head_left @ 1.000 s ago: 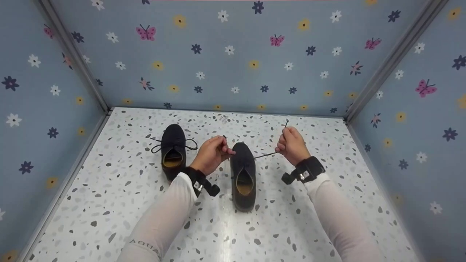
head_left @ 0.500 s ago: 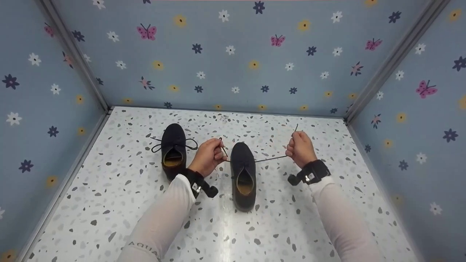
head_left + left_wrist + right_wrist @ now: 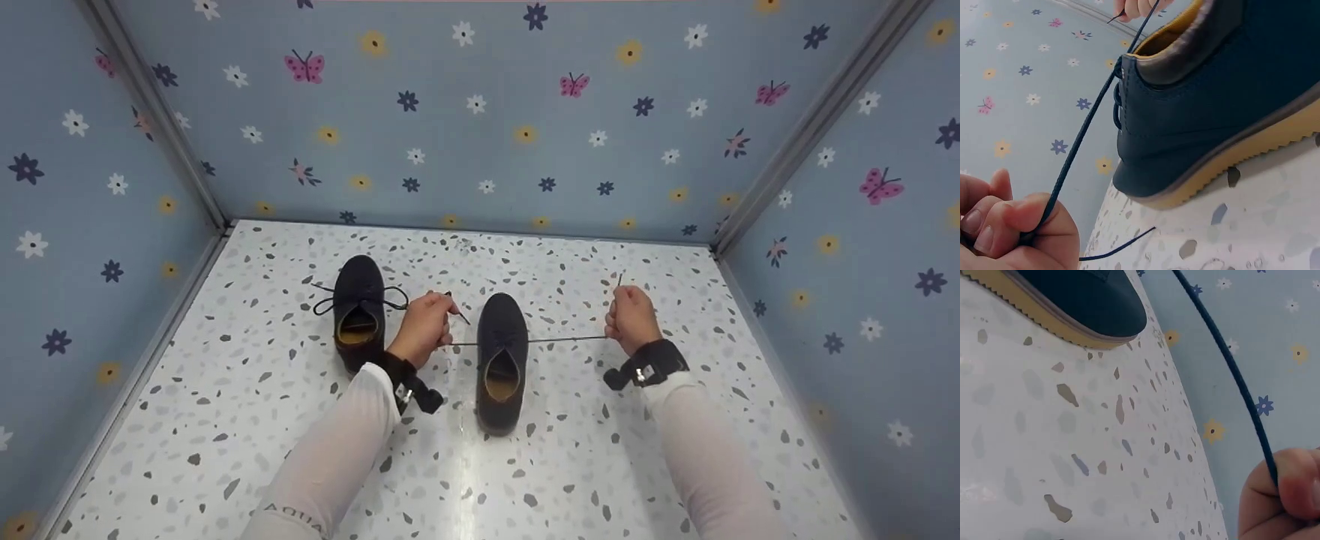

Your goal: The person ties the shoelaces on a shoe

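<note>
A dark shoe (image 3: 501, 315) with a tan lining stands on the floor between both hands, toe toward the back wall. My left hand (image 3: 424, 327) grips one end of its dark shoelace (image 3: 1081, 138), fingers curled round it; a loose tip pokes out past the hand. On the other side my right hand (image 3: 634, 318) holds the opposite end of the lace (image 3: 1230, 360), with a short tip above the fist. The lace runs taut and nearly level to either side of the shoe. In the left wrist view, the shoe's yellowish serrated sole (image 3: 1230, 163) shows.
Left of my left hand stands a second dark shoe (image 3: 358, 274), its lace tied in a bow. Blue panels with flowers and butterflies (image 3: 480, 150) wall the speckled white floor (image 3: 562, 465) at the back and both sides.
Both hands have come nearer to me and spread apart, the right one moving right. The lace, slack on the left a second ago, is now stretched straight across the shoe.
</note>
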The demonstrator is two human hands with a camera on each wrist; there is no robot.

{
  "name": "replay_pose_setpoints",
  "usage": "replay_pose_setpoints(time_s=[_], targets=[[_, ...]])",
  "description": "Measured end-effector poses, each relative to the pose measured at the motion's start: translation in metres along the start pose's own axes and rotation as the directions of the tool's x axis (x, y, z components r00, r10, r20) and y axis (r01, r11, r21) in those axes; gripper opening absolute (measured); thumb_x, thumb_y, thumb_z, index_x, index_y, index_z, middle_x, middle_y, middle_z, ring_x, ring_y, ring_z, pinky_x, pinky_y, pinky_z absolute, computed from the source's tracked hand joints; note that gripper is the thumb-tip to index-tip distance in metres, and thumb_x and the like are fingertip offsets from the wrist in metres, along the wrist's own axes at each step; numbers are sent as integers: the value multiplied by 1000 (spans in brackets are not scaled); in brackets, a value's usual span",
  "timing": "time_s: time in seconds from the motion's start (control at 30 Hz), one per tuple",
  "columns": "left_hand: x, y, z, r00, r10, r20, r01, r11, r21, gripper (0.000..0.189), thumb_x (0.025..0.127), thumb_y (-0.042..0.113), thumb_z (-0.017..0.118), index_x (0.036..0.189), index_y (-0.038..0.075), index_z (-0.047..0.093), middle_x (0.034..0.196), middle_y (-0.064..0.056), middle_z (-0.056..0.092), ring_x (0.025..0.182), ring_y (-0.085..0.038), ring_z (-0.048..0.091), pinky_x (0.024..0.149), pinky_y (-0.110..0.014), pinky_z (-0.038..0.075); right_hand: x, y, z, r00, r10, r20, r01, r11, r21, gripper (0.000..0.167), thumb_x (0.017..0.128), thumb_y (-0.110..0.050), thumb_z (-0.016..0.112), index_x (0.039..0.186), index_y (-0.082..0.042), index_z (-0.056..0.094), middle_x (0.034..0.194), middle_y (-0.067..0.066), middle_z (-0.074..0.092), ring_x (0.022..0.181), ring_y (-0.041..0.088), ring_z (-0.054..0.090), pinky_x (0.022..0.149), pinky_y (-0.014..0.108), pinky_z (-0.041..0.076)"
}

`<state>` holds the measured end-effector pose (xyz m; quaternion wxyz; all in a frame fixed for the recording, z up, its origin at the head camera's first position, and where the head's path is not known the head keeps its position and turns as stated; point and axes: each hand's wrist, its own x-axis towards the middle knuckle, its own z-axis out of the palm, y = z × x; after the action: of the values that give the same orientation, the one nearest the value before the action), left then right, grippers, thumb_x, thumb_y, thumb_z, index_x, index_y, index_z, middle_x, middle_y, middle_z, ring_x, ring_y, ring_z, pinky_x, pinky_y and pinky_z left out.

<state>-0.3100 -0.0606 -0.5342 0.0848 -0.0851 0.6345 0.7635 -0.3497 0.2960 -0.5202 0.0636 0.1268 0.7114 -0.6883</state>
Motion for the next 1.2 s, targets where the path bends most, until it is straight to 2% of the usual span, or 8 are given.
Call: replay_pose_setpoints(time_s=[0.2, 0.37, 0.47, 0.7, 1.0, 1.2], targets=[[0, -8, -10, 999, -26, -28, 27, 998, 50, 20, 99, 11, 50, 83, 7, 60, 57, 6, 38, 43, -8, 38, 46, -22, 38, 0, 9, -6, 997, 66, -31, -67, 997, -38, 22, 114, -32, 37, 127, -15, 43, 80, -4, 43, 59, 8, 40, 53, 25, 40], [-1, -7, -11, 999, -27, -19, 28, 998, 62, 19, 99, 11, 50, 84, 7, 61, 59, 6, 38, 44, -8, 39, 47, -23, 39, -2, 10, -9, 996, 90, -28, -91, 994, -53, 26, 114, -32, 37, 132, -14, 43, 80, -5, 43, 60, 9, 41, 55, 25, 42], [-2, -4, -10, 1000, -7, -10, 7, 997, 82, 20, 101, 13, 50, 88, 4, 62, 59, 6, 38, 44, -8, 39, 47, -22, 37, -2, 11, -9, 997, 80, -16, -81, 994, -68, 24, 114, -30, 37, 129, -14, 44, 77, -6, 43, 58, 8, 41, 54, 25, 42], [-1, 1, -6, 999, 27, 25, -29, 995, 99, 22, 104, 15, 50, 99, -2, 63, 59, 6, 37, 46, -7, 37, 47, -21, 37, 0, 14, -8, 998, 60, 11, -58, 992, -108, 15, 113, -27, 38, 111, -14, 44, 68, -7, 40, 53, 9, 37, 50, 25, 35], [2, 10, -2, 1000, 24, 9, -24, 997, 76, 22, 105, 16, 49, 92, 5, 63, 62, 6, 36, 48, -8, 35, 54, -24, 45, 1, 17, -3, 997, 63, 52, -56, 990, -128, 17, 112, -25, 38, 119, -11, 43, 70, -5, 40, 53, 9, 35, 48, 25, 32], [4, 11, -2, 1000, 21, 15, -22, 996, 91, 22, 105, 16, 50, 99, 1, 64, 62, 6, 38, 49, -9, 40, 57, -25, 51, 0, 14, 0, 996, 74, 57, -66, 989, -134, 18, 112, -26, 38, 120, -11, 44, 72, -5, 41, 55, 9, 36, 49, 25, 33]])
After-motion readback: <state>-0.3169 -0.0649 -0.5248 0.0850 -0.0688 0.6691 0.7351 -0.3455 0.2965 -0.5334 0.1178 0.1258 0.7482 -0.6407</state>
